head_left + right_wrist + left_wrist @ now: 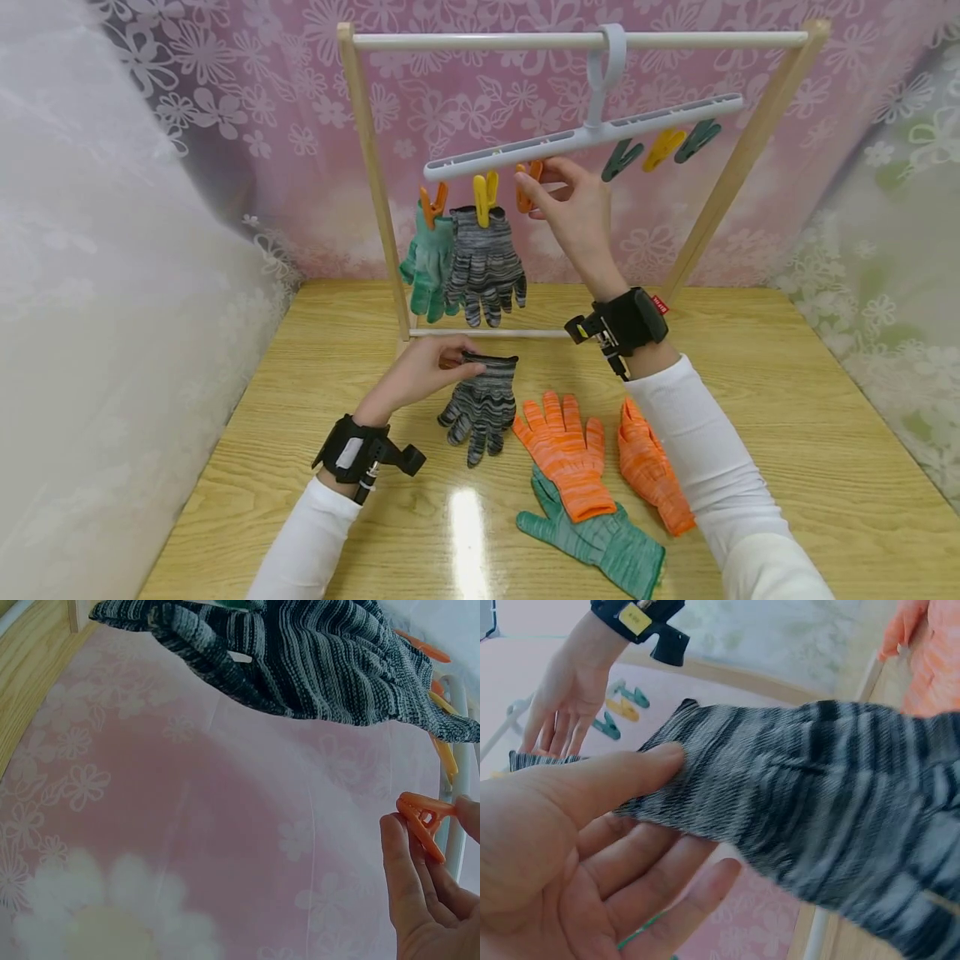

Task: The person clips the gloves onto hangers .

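My left hand (431, 371) pinches the cuff of a black-and-grey striped knit glove (482, 408) between thumb and fingers, its fingers dangling just above the table. Up at the hanger (525, 152), my right hand (573, 208) pinches an orange clothespin (424, 821) by its arms. A yellow clothespin (483, 198) beside it holds another striped glove (487, 267). Further left, an orange clothespin (432, 204) carries a green glove (429, 275). The left wrist view shows the pinched cuff (712, 765) close up.
The hanger tilts down to the left from a white bar (480, 42) on a wooden frame (375, 183). Green and yellow clothespins (663, 150) hang on its right half. On the table lie an orange glove (566, 458) over a green one (600, 542), and another orange glove (652, 475) by my right sleeve.
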Action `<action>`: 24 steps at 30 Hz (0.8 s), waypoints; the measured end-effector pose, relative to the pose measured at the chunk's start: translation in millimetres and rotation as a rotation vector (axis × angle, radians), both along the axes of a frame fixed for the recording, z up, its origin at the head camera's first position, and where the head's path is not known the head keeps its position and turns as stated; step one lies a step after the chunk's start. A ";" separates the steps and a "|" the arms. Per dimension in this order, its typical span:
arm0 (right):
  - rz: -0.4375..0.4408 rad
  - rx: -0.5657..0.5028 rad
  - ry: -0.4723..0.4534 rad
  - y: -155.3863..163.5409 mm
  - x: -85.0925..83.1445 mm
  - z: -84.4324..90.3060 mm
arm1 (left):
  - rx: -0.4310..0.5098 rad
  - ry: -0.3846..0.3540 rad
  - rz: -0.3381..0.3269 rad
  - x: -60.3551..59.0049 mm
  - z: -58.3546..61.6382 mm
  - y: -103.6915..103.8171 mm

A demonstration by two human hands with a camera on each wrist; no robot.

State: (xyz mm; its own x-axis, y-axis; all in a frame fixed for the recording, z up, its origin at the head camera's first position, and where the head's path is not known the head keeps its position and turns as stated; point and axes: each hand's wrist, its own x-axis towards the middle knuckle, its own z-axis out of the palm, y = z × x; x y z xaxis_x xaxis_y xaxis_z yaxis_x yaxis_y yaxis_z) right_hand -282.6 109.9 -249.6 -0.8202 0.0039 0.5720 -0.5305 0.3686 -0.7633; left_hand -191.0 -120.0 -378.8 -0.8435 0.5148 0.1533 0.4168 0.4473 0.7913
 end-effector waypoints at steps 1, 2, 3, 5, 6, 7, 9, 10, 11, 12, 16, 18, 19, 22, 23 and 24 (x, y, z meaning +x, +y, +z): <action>0.002 0.002 0.000 0.0 0.3 0.2 | 0.013 0.002 0.009 -0.4 1.4 3.0; 0.003 0.005 -0.001 0.0 0.6 0.4 | 0.031 0.005 0.020 -0.8 3.2 6.3; 0.006 0.009 -0.001 0.0 0.8 0.6 | 0.051 0.014 0.036 -1.3 5.4 9.9; 0.010 0.015 -0.004 -0.1 1.1 1.0 | 0.112 0.035 0.065 -2.2 10.1 17.3; 0.011 0.017 -0.006 -0.1 1.1 1.1 | 0.143 0.053 0.081 -2.6 13.2 21.3; 0.012 0.017 -0.008 -0.1 1.1 1.2 | 0.172 0.074 0.097 -2.9 16.7 25.4; 0.011 0.022 -0.007 -0.1 0.9 1.1 | 0.221 0.134 0.130 -3.7 24.0 33.7; 0.010 0.024 -0.005 -0.1 0.8 1.1 | 0.241 0.167 0.148 -4.1 27.7 37.8; 0.010 0.025 -0.003 -0.1 0.8 1.0 | 0.253 0.203 0.169 -4.2 31.8 41.9; 0.011 0.026 0.000 -0.1 0.6 1.0 | 0.262 0.241 0.191 -4.5 35.8 45.8; 0.024 0.018 -0.001 -0.7 1.1 1.6 | 0.279 0.364 0.284 -7.0 50.2 59.6; 0.032 0.011 -0.004 -1.1 1.6 2.2 | 0.279 0.405 0.323 -9.6 57.0 65.8; 0.034 0.010 -0.005 -1.4 2.0 2.4 | 0.275 0.422 0.339 -11.4 59.6 68.7; 0.036 0.012 -0.009 -2.3 3.3 3.2 | 0.267 0.444 0.359 -16.6 66.2 77.3; 0.037 0.013 -0.009 -2.6 3.6 3.4 | 0.267 0.445 0.358 -18.1 67.7 80.1; 0.037 0.013 -0.009 -3.0 4.1 3.6 | 0.266 0.445 0.358 -19.8 68.5 82.7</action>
State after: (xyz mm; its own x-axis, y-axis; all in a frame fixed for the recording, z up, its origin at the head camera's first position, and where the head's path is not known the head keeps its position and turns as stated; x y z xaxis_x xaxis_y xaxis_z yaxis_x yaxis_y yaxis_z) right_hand -278.5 106.9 -246.0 -0.8247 -0.0334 0.5646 -0.5372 0.3590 -0.7633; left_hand -210.8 -37.2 -310.3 -0.7823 0.1088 0.6133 0.5929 0.4318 0.6797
